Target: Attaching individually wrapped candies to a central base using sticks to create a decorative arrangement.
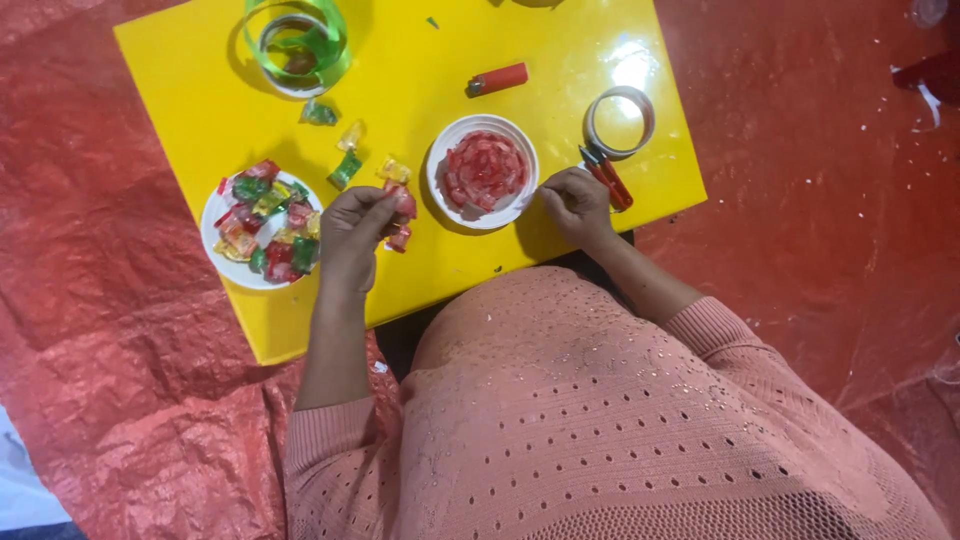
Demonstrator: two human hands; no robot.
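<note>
Yellow table [420, 280] on red tarp: left hand [352, 235] pinches a red candy [402, 203] beside the white lid [437, 190] of red pieces, right hand [578, 203] closed at its rim, contents indiscernible; nudged lid risks spilling.

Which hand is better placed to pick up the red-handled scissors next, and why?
Probably the right hand: it rests at the rim of the white bowl of red pieces, right beside the red-handled scissors. The left hand is farther off and already holds a red wrapped piece.
</note>
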